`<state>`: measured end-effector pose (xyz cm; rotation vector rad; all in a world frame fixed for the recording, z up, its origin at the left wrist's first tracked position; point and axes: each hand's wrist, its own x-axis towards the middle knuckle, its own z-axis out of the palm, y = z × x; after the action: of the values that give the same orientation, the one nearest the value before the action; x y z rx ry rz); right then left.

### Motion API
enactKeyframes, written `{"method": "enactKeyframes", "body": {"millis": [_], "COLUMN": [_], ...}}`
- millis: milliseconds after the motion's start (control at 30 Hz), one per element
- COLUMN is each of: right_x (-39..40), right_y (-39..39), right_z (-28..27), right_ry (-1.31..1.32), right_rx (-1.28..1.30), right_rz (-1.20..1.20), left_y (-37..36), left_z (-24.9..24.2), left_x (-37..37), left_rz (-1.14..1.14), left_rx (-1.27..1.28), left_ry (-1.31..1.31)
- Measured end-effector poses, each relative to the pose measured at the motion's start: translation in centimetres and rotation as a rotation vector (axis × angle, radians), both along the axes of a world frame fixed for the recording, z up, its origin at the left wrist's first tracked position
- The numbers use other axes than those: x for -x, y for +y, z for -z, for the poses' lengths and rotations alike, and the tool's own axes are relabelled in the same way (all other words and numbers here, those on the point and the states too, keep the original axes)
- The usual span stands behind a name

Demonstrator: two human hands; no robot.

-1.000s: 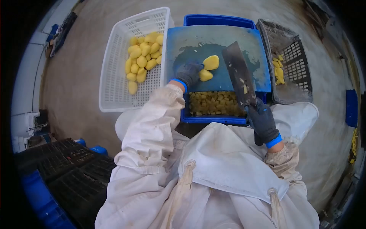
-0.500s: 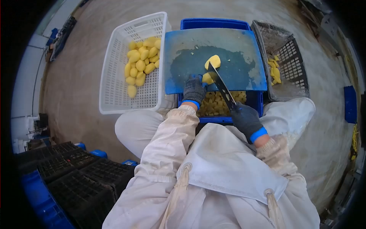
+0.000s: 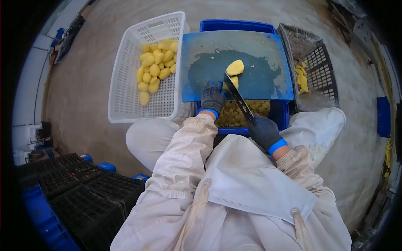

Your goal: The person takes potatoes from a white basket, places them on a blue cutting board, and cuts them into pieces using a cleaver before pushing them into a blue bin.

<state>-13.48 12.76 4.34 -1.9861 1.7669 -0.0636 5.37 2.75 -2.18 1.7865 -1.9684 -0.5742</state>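
My right hand (image 3: 264,131), in a dark glove with a blue band, is closed round the handle of a knife (image 3: 239,99). The blade slants up and left across the near part of a blue cutting board (image 3: 201,44). Gloved in grey, my left hand (image 3: 212,99) grips a peeled potato (image 3: 225,86) against the board near its front edge. Most of that potato is hidden by fingers and blade. Just right of the blade lies a cut potato piece (image 3: 235,82), and a larger potato slice (image 3: 235,67) rests beyond it.
A white crate (image 3: 116,92) with peeled potatoes stands left of the board. On the right is a dark crate (image 3: 329,69) holding yellow scraps. Cut potato chunks (image 3: 234,113) fill part of a blue bin (image 3: 283,113) under the board. Black crates (image 3: 86,205) stand at lower left.
The knife has shifted left toward my left hand, and a cut piece now shows on the blade's right side. The larger slice has moved slightly right. My left hand has barely moved.
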Motion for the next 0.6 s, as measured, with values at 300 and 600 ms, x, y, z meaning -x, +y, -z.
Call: {"method": "enactKeyframes", "body": {"millis": [300, 600], "right_x": [5.4, 12.0], "right_y": [2.1, 1.8], "right_z": [-2.2, -2.3], "right_ry": [-0.595, -0.785], "right_rx": [-0.087, 0.01], "right_rz": [0.379, 0.644], "left_y": [-1.9, -2.6], "left_z": [-1.7, -2.1], "left_x": [0.6, 4.1], "left_rz": [0.253, 0.342], "left_rx": [0.031, -0.043], "left_ry": [-0.271, -0.387]}}
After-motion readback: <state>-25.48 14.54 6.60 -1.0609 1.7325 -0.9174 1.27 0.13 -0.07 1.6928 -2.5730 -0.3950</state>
